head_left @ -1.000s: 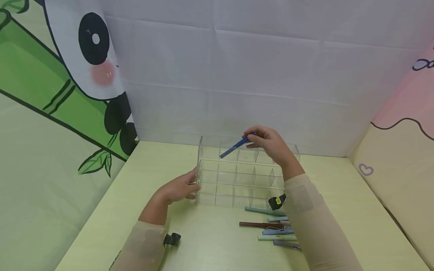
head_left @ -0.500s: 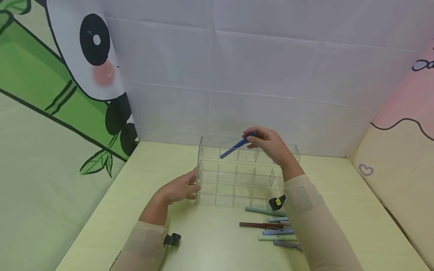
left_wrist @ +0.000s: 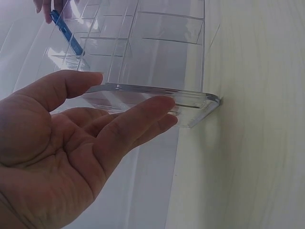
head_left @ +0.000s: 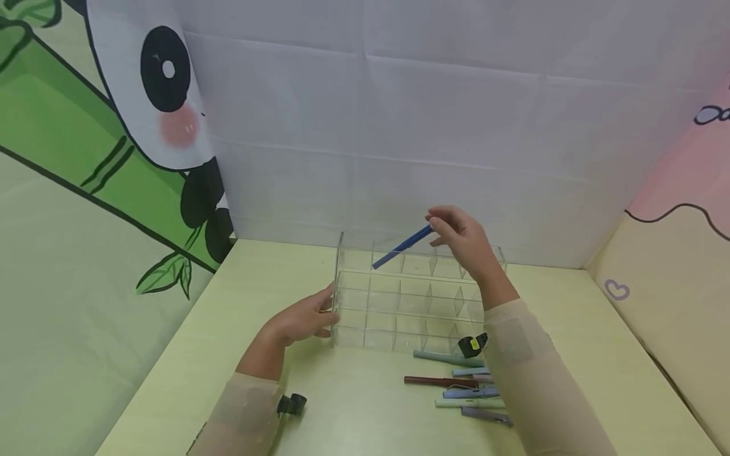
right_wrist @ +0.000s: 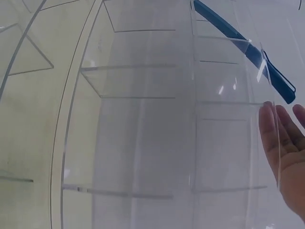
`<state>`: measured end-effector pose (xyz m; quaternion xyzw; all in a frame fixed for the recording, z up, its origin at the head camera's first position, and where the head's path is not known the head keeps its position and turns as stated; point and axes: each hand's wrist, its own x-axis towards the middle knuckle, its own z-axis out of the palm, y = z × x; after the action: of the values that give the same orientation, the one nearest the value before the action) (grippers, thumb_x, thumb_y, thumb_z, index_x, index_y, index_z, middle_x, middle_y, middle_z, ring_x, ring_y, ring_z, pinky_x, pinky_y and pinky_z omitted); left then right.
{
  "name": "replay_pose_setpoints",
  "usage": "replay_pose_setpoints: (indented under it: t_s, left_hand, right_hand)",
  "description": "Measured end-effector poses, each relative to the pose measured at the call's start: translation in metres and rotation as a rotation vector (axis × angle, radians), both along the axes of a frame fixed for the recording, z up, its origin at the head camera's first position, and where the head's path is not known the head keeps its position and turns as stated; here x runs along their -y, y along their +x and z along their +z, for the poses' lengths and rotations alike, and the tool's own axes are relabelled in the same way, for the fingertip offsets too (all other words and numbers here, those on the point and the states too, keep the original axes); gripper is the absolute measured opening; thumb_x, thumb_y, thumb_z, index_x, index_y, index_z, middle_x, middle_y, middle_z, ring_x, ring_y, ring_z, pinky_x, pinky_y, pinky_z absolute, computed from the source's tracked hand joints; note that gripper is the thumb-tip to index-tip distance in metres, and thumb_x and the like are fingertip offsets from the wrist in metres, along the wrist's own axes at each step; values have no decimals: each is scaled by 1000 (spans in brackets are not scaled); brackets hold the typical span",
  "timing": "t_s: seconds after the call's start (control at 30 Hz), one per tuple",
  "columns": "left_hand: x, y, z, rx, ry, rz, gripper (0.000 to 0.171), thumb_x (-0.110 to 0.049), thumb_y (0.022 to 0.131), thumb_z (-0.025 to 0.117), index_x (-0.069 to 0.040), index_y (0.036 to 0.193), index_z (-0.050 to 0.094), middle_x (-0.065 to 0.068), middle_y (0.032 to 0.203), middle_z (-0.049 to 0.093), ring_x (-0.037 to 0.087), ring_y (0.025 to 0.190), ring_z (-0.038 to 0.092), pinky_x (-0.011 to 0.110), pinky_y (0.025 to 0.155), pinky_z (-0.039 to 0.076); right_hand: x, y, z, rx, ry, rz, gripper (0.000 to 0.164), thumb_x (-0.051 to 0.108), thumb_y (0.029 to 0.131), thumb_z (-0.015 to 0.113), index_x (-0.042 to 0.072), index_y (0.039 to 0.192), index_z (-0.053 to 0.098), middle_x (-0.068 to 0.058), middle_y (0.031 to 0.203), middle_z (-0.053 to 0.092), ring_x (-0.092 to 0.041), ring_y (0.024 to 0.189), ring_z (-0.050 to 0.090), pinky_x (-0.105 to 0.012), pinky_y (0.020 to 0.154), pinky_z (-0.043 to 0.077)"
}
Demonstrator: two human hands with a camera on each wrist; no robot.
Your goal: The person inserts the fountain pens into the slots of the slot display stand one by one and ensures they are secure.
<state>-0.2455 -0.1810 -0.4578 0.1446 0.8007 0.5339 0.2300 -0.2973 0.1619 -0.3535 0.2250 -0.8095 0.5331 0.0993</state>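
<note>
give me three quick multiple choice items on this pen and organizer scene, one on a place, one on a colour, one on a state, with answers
1. Where do the loose pens lie?
A. on the table in front of the clear organizer
B. inside the front row
C. behind the organizer

2. What colour is the pen leaning in the back row?
A. red
B. blue
C. yellow

3. How is the right hand?
A. clenched round the pen
B. flat on the table
C. fingers straight, just off the pen's top end

Answers:
1 A, they rest on the table before the clear organizer.
2 B, the blue pen slants in a back compartment.
3 C, the right hand shows open fingers in the right wrist view; the left hand touches the organizer's left side.
</note>
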Motion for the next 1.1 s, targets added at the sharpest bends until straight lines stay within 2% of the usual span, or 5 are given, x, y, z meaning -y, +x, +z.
replay_pose_setpoints:
  t_s: [0.6, 0.73, 0.87, 1.0, 1.1]
  left_hand:
    - [-1, -3, 0, 7, -16, -13, 78, -23, 101, 55, -27, 160, 3, 24, 160, 22, 41, 129, 52, 54, 104, 44]
    - [-1, -3, 1, 2, -10, -14, 78, -23, 101, 54, -25, 160, 3, 24, 160, 22, 41, 132, 48, 50, 101, 48]
    - [0, -3, 2, 8, -17, -14, 78, -24, 101, 54, -26, 160, 2, 24, 160, 21, 40, 131, 50, 52, 102, 46]
    - [1, -3, 2, 12, -29, -15, 78, -27, 101, 54, -27, 159, 1, 24, 160, 20, 40, 126, 55, 58, 108, 38]
    - [1, -3, 1, 25, -35, -6, 79, -28, 101, 55, -26, 160, 2, 23, 160, 20, 40, 122, 58, 61, 110, 33]
  right_hand:
    - [-68, 82, -15, -217, 57, -226, 41, 17, 103, 52, 19, 144, 48, -3, 136, 57, -3, 121, 56, -9, 94, 43]
    - [-83, 104, -18, -179, 158, -283, 41, 20, 103, 52, 24, 144, 49, -3, 136, 59, -2, 121, 55, -6, 94, 40]
    - [-100, 124, -18, -87, 342, -319, 42, 30, 102, 53, 31, 144, 47, -1, 136, 59, -18, 115, 61, -24, 90, 48]
    - [-114, 138, -18, -9, 463, -282, 46, 35, 101, 54, 29, 146, 44, -6, 135, 59, -32, 109, 64, -40, 83, 52]
    - [-121, 144, -21, 34, 501, -245, 48, 36, 101, 55, 25, 146, 44, -8, 132, 60, -34, 107, 65, -35, 78, 53]
